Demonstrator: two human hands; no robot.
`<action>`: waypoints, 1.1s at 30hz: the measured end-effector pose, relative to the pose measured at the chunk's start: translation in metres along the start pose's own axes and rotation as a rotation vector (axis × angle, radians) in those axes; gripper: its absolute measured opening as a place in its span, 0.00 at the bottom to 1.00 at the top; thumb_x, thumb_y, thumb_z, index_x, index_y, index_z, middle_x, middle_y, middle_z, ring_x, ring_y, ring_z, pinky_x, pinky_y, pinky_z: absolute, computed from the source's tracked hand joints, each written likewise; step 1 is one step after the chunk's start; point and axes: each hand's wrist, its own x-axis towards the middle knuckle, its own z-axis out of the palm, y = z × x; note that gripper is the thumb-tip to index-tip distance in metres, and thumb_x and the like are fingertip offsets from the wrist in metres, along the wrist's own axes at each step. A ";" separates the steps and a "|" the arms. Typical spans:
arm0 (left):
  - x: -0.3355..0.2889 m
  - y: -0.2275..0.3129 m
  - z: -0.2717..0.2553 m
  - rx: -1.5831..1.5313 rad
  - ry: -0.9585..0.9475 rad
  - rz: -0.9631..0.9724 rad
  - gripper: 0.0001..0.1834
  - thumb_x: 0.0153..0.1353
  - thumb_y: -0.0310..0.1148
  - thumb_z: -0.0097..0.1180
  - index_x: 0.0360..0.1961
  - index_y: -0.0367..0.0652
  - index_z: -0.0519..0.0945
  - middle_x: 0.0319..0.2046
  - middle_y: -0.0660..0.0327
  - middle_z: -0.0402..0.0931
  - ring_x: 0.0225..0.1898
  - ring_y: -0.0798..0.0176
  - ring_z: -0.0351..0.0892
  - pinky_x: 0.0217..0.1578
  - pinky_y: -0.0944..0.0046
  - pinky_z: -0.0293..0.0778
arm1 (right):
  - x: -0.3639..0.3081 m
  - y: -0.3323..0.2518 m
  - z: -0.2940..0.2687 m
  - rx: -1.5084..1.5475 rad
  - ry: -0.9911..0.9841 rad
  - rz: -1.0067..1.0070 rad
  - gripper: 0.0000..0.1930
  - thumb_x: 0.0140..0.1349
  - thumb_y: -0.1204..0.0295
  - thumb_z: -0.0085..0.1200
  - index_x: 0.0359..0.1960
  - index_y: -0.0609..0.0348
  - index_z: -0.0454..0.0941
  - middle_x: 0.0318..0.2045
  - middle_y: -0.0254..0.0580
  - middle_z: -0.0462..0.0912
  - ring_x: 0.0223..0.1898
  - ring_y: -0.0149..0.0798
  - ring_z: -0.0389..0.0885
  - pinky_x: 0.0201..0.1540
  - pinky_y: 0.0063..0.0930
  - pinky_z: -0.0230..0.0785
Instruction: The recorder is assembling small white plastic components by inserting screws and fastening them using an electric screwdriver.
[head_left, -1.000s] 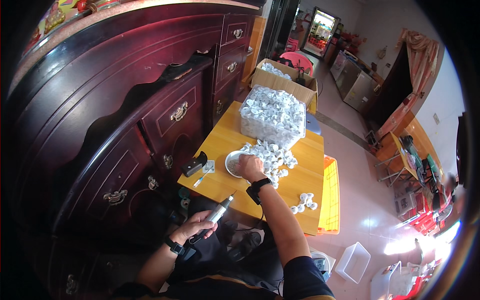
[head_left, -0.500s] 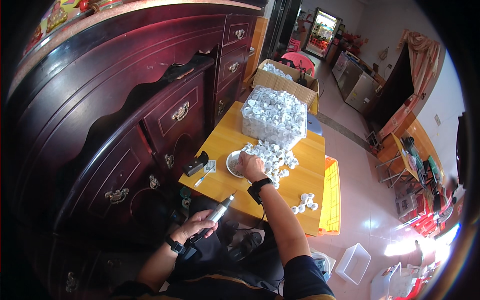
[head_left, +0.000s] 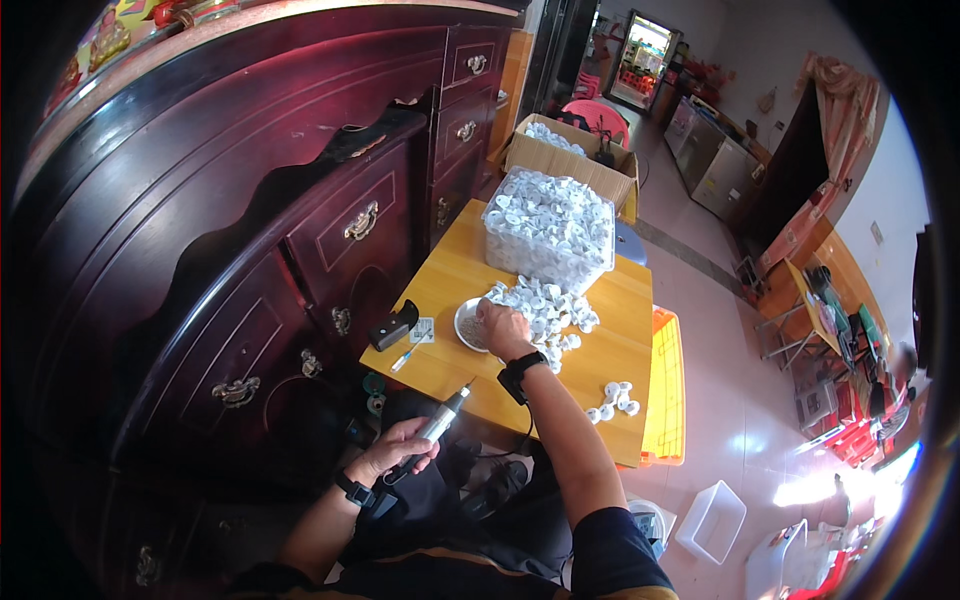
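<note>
While your left hand (head_left: pixel 403 447) is wrapped around the silver-and-black tool (head_left: pixel 438 418), aslant off the bench (head_left: pixel 432 283)'s near edge with its thin tip upward, your right hand (head_left: pixel 506 331) is at the white bowl (head_left: pixel 457 322), though whether its fingertips pinch anything cannot be told. The tool looks stiff, smooth and moderately weighty, best held round its thick barrel, clear of the slender tip. The tiny bits (head_left: pixel 473 333) in the bowl seem light and slippery, suiting a fingertip pinch; the white pieces (head_left: pixel 545 308) heaped beside it look light and rigid, easiest taken by their rims.
</note>
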 end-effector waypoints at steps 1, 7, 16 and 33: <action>0.000 0.000 0.000 0.000 -0.002 -0.003 0.18 0.66 0.36 0.58 0.52 0.41 0.70 0.33 0.63 0.75 0.26 0.73 0.74 0.25 0.72 0.72 | 0.000 0.000 0.000 0.026 0.023 0.003 0.11 0.55 0.70 0.55 0.42 0.47 0.77 0.35 0.44 0.86 0.40 0.54 0.85 0.43 0.48 0.76; 0.000 0.001 0.001 0.016 -0.008 0.001 0.17 0.66 0.37 0.58 0.50 0.41 0.71 0.32 0.63 0.75 0.26 0.73 0.74 0.25 0.72 0.72 | -0.003 -0.003 -0.005 0.007 -0.021 0.027 0.14 0.53 0.69 0.57 0.43 0.46 0.77 0.36 0.47 0.85 0.41 0.54 0.85 0.44 0.48 0.76; 0.001 0.001 0.001 0.036 -0.017 0.015 0.17 0.65 0.38 0.59 0.49 0.41 0.71 0.32 0.63 0.75 0.26 0.72 0.74 0.26 0.71 0.73 | -0.003 -0.005 -0.008 0.026 -0.052 0.000 0.12 0.53 0.67 0.59 0.40 0.47 0.76 0.37 0.48 0.85 0.41 0.54 0.84 0.44 0.47 0.75; 0.000 0.003 0.001 0.032 0.006 0.002 0.20 0.63 0.42 0.62 0.49 0.42 0.71 0.32 0.63 0.75 0.25 0.72 0.74 0.25 0.71 0.72 | 0.000 -0.009 -0.005 -0.064 -0.071 0.005 0.11 0.62 0.63 0.49 0.37 0.46 0.84 0.35 0.50 0.86 0.38 0.54 0.85 0.43 0.47 0.77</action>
